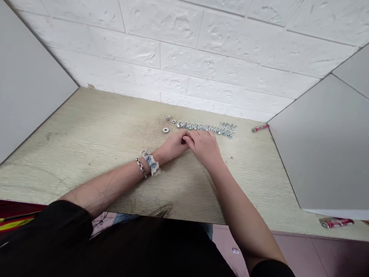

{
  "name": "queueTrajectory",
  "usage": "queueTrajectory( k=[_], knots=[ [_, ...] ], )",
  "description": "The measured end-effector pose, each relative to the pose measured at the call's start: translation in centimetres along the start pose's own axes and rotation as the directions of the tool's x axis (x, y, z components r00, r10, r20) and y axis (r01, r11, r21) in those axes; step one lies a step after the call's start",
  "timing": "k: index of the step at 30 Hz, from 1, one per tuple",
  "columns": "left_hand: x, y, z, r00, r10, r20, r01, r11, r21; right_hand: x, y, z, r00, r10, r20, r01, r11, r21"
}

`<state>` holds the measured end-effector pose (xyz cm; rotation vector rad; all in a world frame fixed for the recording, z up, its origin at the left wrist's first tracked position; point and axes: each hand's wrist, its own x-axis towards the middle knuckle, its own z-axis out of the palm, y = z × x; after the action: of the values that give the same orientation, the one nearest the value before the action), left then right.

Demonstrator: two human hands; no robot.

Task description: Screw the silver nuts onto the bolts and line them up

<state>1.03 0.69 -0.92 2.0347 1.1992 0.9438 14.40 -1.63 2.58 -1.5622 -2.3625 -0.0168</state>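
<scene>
My left hand (pixel 174 142) and my right hand (pixel 204 147) meet over the table, fingers curled together. Both look closed, but whatever they hold is hidden between the fingers; only a small dark gap shows by my right thumb. Just beyond them runs a row of silver screws with washers (pixel 196 126), its near side partly covered by my fingers. A loose washer (pixel 166 130) lies flat to the left of my left hand. Farther back are a small nut (pixel 174 121) and a larger metal nut-like piece (pixel 167 117).
Behind the row's right end lies a short group of bare screws (pixel 228 125). One red battery-like cylinder (pixel 260 128) rests by the right panel (pixel 336 147), another red cylinder (pixel 338 223) near the front edge. A white brick-patterned wall (pixel 177 57) closes the back of the wooden table (pixel 106 120).
</scene>
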Motion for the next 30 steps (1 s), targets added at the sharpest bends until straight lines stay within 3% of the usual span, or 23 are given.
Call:
queueTrajectory(
  k=[4,8,18,30],
  knots=[
    [0.0,0.0,0.0,1.000,0.002,0.002,-0.002,1.000,-0.004,0.0,0.1,-0.1,0.999,0.031,0.033,-0.031,0.999,0.012],
    [0.1,0.1,-0.1,1.000,-0.027,-0.010,0.027,1.000,-0.011,-0.1,0.2,-0.1,0.997,0.074,-0.017,-0.072,0.992,0.103],
    [0.3,0.3,-0.4,0.994,-0.102,-0.030,0.100,0.994,-0.044,0.2,0.6,0.4,0.996,0.062,-0.060,-0.040,0.947,0.318],
    [-0.2,1.1,-0.4,0.999,0.037,0.023,-0.037,0.999,0.009,-0.2,0.1,0.2,0.996,0.064,-0.068,-0.054,0.988,0.148]
  ],
)
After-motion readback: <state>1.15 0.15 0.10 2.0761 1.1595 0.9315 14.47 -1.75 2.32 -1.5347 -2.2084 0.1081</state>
